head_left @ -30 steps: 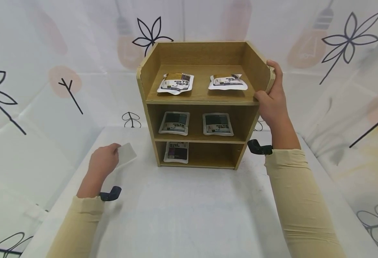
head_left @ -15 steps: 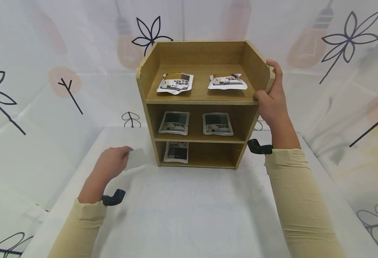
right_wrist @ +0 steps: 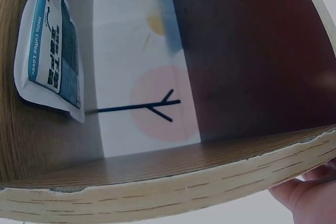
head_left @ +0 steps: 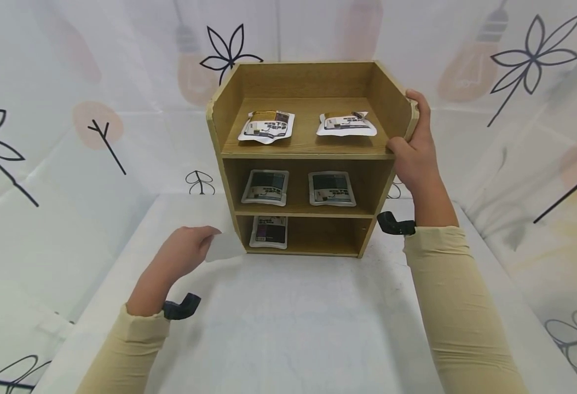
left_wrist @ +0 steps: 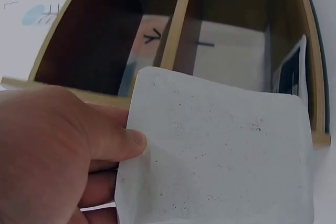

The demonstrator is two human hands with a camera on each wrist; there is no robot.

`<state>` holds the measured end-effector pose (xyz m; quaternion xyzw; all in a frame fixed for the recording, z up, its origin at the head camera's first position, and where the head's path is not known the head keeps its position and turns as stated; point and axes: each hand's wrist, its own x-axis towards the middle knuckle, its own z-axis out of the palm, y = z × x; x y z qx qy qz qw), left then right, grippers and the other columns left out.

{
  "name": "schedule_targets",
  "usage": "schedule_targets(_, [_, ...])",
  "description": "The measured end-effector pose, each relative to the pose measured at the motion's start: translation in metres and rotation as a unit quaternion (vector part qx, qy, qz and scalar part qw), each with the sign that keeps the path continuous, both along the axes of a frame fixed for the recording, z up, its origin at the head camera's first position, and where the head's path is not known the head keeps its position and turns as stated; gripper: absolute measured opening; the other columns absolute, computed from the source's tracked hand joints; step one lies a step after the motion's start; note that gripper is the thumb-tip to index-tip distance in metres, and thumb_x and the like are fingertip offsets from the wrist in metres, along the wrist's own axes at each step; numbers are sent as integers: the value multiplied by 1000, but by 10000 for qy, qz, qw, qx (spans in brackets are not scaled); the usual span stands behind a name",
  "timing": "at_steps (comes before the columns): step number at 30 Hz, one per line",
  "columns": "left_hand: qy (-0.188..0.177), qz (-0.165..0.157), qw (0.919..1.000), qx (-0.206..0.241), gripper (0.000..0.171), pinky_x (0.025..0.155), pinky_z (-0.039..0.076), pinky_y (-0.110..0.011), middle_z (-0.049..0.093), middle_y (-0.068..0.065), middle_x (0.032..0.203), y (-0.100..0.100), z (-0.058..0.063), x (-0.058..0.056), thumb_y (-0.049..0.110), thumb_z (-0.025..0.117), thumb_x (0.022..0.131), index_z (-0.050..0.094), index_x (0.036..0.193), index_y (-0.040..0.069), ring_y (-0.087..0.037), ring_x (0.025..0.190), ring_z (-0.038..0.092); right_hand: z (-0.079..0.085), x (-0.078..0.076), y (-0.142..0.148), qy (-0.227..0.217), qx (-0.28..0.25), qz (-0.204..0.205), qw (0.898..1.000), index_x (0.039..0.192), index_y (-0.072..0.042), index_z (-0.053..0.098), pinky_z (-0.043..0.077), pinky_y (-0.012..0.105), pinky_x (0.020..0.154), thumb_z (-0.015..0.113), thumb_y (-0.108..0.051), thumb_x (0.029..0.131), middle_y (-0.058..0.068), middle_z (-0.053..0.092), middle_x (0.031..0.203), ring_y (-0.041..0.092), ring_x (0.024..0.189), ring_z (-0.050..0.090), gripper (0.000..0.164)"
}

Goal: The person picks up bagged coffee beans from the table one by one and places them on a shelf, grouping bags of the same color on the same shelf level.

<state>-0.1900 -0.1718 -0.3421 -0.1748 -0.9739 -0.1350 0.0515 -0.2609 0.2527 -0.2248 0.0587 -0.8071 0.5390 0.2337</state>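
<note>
My left hand [head_left: 182,256] pinches a flat white pouch [left_wrist: 220,150] by one edge, thumb on its plain, speckled face. In the head view this pale pouch lies left of the lower part of a wooden shelf unit [head_left: 308,157]; in the left wrist view it overlaps the shelf openings. At the upper right, my right hand [head_left: 416,153] grips the unit's side panel. A pouch with a gold band [head_left: 266,128] and a similar pouch [head_left: 346,125] lie on the top level. Two dark-labelled pouches, left [head_left: 266,189] and right [head_left: 332,189], occupy the middle shelf.
A purple-and-black-labelled pouch [head_left: 269,233] sits at the left of the bottom shelf, with bare board to its right. The unit stands on a white-covered table [head_left: 288,317]. Patterned white cloth [head_left: 136,60] hangs behind and at both sides.
My left hand has moved right with the white pouch, bringing it up close to the unit's lower left side. The right hand keeps its grip on the side panel.
</note>
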Motion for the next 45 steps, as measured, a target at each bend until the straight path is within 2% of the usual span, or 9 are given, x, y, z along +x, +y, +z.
schedule_targets(3, [-38,-106,9999,-13,26,85,57,-44,73,-9,108,10,1,1,12,51,98,69,118,9,-25,96,69,0,0,0,-14,8,-9,10000,142,-53,20,35,43,102,37,1,84,-1,36,142,18,124,39,81])
schedule_targets(8, [179,-386,9991,-18,24,79,58,-40,75,-6,99,25,3,1,12,54,97,70,115,10,-21,86,69,-1,0,1,-36,16,-16,10000,142,-54,20,35,44,103,37,0,84,0,36,142,18,125,39,81])
schedule_targets(15, [321,-718,9967,178,23,79,58,-39,75,-4,98,44,3,0,11,54,97,70,113,10,-18,85,69,-1,1,1,-41,2,-5,10000,142,-54,20,35,46,104,36,0,84,0,35,144,19,126,38,81])
schedule_targets(20, [412,-902,9945,325,23,70,56,-33,73,-1,86,55,0,-3,11,54,97,71,112,12,-10,68,59,-1,1,1,-61,-8,-16,10000,141,-55,20,35,47,103,37,0,84,1,36,143,19,125,38,81])
schedule_targets(24, [497,-950,9934,414,22,66,54,-29,72,0,82,64,-3,-3,10,55,96,72,110,12,-9,62,52,-2,0,2,-51,12,-11,10000,142,-55,19,35,46,103,37,-1,85,1,36,143,19,125,39,80])
schedule_targets(32, [530,-951,9932,406,22,72,57,-31,75,-1,93,85,-10,-5,11,55,96,71,111,13,-11,70,60,-2,-1,2,-56,96,-34,9999,142,-56,18,35,48,104,36,-1,85,2,35,144,20,126,38,81])
schedule_targets(40, [742,-1130,9899,438,23,75,58,-32,75,-3,100,104,-16,-10,10,56,96,71,112,13,-16,81,70,-3,-1,3,-13,70,7,10000,142,-54,19,36,47,102,37,0,84,1,36,142,19,124,39,82])
schedule_targets(45, [913,-1215,9875,411,23,71,58,-31,75,-3,101,115,-20,-14,11,56,96,71,113,13,-15,73,68,-2,0,2,92,65,96,9999,143,-53,20,35,45,103,36,2,82,-1,36,143,19,125,41,84])
